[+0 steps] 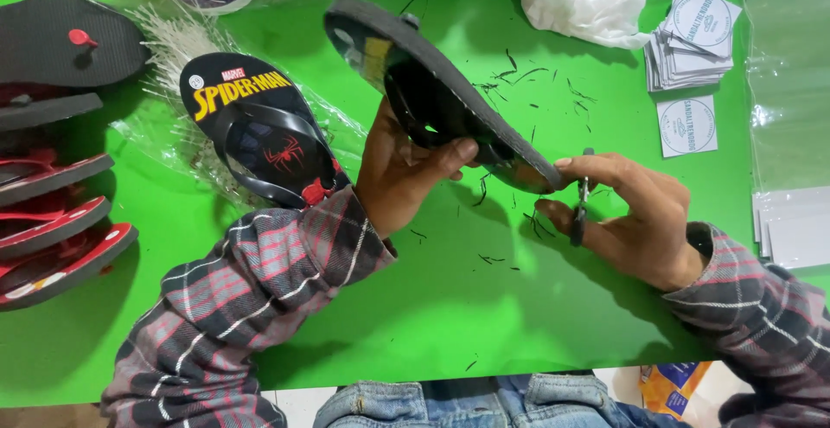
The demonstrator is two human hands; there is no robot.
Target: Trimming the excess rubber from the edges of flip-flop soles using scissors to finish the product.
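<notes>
My left hand (399,169) grips a black flip-flop sandal (432,82) by its strap, holding it tilted on edge above the green table (450,298). My right hand (631,216) holds small dark scissors (581,207) at the sandal's near end, thumb touching the sole edge. A second black sandal (259,130) with a yellow print and a red spider picture lies flat on clear plastic, just left of my left forearm.
A stack of red and black sandals (52,212) lies at the left edge. White round-printed tags (692,39) and crumpled white plastic (588,4) sit at the back right. White plastic fasteners (173,39) lie at the back left. Small black trimmings litter the table's middle.
</notes>
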